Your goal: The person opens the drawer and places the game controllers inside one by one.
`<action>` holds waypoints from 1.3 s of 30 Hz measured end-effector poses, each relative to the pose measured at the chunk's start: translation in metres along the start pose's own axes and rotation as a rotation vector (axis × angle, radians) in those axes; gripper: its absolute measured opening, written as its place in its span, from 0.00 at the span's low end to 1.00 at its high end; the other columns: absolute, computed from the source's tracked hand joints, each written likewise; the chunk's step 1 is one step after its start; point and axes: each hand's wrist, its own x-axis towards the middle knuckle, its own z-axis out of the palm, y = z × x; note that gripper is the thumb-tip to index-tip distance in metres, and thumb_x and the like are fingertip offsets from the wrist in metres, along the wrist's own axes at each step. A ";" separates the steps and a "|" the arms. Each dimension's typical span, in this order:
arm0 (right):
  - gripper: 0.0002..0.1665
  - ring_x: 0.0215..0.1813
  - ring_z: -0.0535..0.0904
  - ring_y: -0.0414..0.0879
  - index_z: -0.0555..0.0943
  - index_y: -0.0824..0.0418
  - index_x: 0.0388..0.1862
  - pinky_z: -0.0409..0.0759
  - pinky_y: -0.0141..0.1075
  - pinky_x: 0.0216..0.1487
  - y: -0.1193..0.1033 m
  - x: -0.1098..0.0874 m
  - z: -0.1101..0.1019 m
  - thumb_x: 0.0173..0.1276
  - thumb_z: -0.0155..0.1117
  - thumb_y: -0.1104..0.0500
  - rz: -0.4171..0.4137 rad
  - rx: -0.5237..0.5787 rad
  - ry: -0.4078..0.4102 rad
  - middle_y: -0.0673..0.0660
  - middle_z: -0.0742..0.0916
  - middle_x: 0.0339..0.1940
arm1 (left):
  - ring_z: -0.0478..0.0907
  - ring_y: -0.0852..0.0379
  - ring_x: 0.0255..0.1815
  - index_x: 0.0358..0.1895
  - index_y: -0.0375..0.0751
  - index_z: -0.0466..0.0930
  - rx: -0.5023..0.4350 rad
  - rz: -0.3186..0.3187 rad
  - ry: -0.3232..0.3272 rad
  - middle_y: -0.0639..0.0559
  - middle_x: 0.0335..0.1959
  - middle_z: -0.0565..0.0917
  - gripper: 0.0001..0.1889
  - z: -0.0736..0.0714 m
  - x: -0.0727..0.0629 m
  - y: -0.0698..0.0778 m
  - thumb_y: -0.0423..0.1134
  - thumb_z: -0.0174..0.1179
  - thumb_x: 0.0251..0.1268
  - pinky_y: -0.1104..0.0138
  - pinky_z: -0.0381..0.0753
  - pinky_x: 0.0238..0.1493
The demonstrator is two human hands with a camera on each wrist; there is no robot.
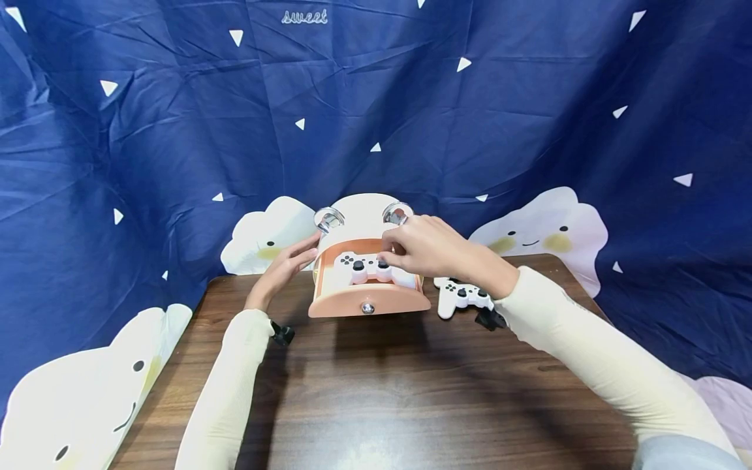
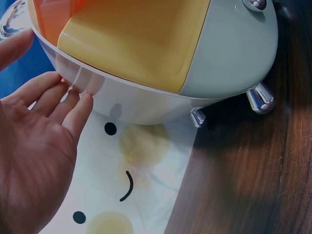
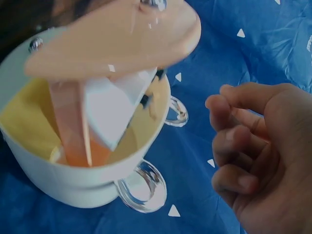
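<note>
- A dark blue curtain (image 1: pixel 376 98) with scattered white triangles hangs behind, printed with smiling white clouds (image 1: pixel 540 219).
- The table (image 1: pixel 352 365) is dark brown wood grain, with a glare patch at the near side.
- A white rounded box (image 1: pixel 361 212) stands at the far side of the table, two silver rings (image 3: pixel 158 187) on top; the left wrist view shows silver feet (image 2: pixel 262 99).
- Its peach drawer (image 1: pixel 341 305) is pulled out toward the person, a silver knob (image 1: pixel 367 308) on the front.
- The white controller (image 1: pixel 371 266) sits in that drawer, its long axis running left to right, button face up toward the person; its direction pad is left and its two black sticks lie side by side.
- The second controller (image 1: pixel 451 297) lies on the table right of the box, button face up, partly behind the right forearm.
- The left hand (image 1: pixel 286 267) is at the box's left side, fingers extended, thumb apart; whether the fingertips touch I cannot tell.
- The right hand (image 1: pixel 429 248) hovers by the drawer's right side, fingers loosely curled around nothing, thumb near the index fingertip.
</note>
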 end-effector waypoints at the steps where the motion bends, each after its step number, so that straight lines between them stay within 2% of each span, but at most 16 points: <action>1: 0.10 0.22 0.74 0.39 0.86 0.49 0.30 0.72 0.37 0.23 -0.001 -0.004 0.002 0.74 0.69 0.51 0.000 0.007 0.019 0.43 0.77 0.17 | 0.54 0.51 0.88 0.85 0.40 0.58 -0.001 -0.001 0.001 0.47 0.87 0.60 0.35 0.000 0.000 0.000 0.44 0.57 0.82 0.65 0.63 0.86; 8: 0.11 0.20 0.73 0.36 0.88 0.50 0.30 0.73 0.35 0.20 -0.013 -0.028 0.025 0.74 0.70 0.50 0.021 0.083 0.132 0.42 0.78 0.14 | 0.53 0.51 0.89 0.85 0.39 0.57 0.000 -0.002 -0.004 0.47 0.87 0.60 0.36 -0.001 -0.002 0.001 0.45 0.57 0.82 0.66 0.64 0.85; 14: 0.13 0.22 0.72 0.37 0.85 0.50 0.27 0.72 0.35 0.23 -0.025 -0.043 0.052 0.73 0.70 0.51 0.086 0.149 0.216 0.42 0.78 0.15 | 0.53 0.51 0.89 0.85 0.40 0.57 0.008 -0.004 -0.005 0.46 0.87 0.59 0.35 -0.002 -0.003 0.001 0.45 0.57 0.82 0.67 0.64 0.84; 19: 0.14 0.24 0.74 0.35 0.84 0.49 0.26 0.74 0.34 0.25 -0.034 -0.051 0.071 0.74 0.70 0.50 0.148 0.213 0.242 0.40 0.80 0.17 | 0.53 0.51 0.89 0.86 0.40 0.57 0.005 -0.006 -0.002 0.47 0.88 0.59 0.35 -0.002 -0.004 0.000 0.45 0.57 0.82 0.65 0.63 0.85; 28: 0.11 0.22 0.70 0.31 0.89 0.48 0.29 0.70 0.28 0.24 -0.044 -0.062 0.094 0.74 0.70 0.51 0.233 0.315 0.256 0.37 0.78 0.17 | 0.53 0.51 0.89 0.86 0.41 0.57 0.009 -0.015 0.004 0.47 0.88 0.59 0.35 -0.007 -0.005 -0.002 0.45 0.56 0.83 0.62 0.61 0.87; 30: 0.13 0.23 0.71 0.32 0.89 0.48 0.28 0.71 0.28 0.26 -0.047 -0.064 0.100 0.75 0.69 0.49 0.264 0.325 0.246 0.37 0.78 0.17 | 0.53 0.51 0.89 0.86 0.41 0.57 0.008 -0.017 0.002 0.47 0.88 0.59 0.35 -0.006 -0.005 -0.001 0.45 0.56 0.83 0.61 0.61 0.87; 34: 0.17 0.24 0.75 0.31 0.88 0.44 0.28 0.75 0.30 0.28 -0.053 -0.065 0.110 0.78 0.67 0.43 0.359 0.366 0.225 0.33 0.76 0.11 | 0.53 0.51 0.89 0.86 0.41 0.57 0.011 -0.013 -0.005 0.47 0.87 0.59 0.36 -0.004 -0.004 0.001 0.45 0.57 0.82 0.63 0.62 0.86; 36: 0.17 0.26 0.78 0.30 0.89 0.42 0.28 0.79 0.31 0.34 -0.056 -0.066 0.114 0.78 0.66 0.41 0.395 0.394 0.230 0.32 0.73 0.06 | 0.54 0.53 0.89 0.86 0.42 0.58 0.011 -0.015 -0.004 0.48 0.87 0.60 0.36 -0.002 -0.003 0.002 0.46 0.57 0.82 0.64 0.63 0.86; 38: 0.19 0.32 0.82 0.29 0.89 0.43 0.29 0.82 0.32 0.47 -0.058 -0.065 0.119 0.79 0.64 0.39 0.413 0.420 0.234 0.31 0.72 0.03 | 0.54 0.54 0.89 0.86 0.43 0.58 0.008 -0.014 -0.005 0.49 0.87 0.60 0.35 -0.001 -0.002 0.001 0.46 0.57 0.82 0.64 0.63 0.86; 39: 0.20 0.32 0.83 0.29 0.89 0.43 0.29 0.81 0.32 0.52 -0.060 -0.065 0.120 0.79 0.63 0.39 0.425 0.435 0.230 0.31 0.72 0.03 | 0.53 0.54 0.89 0.86 0.43 0.58 0.010 -0.014 -0.006 0.49 0.87 0.60 0.35 -0.001 -0.001 0.001 0.46 0.57 0.82 0.63 0.62 0.86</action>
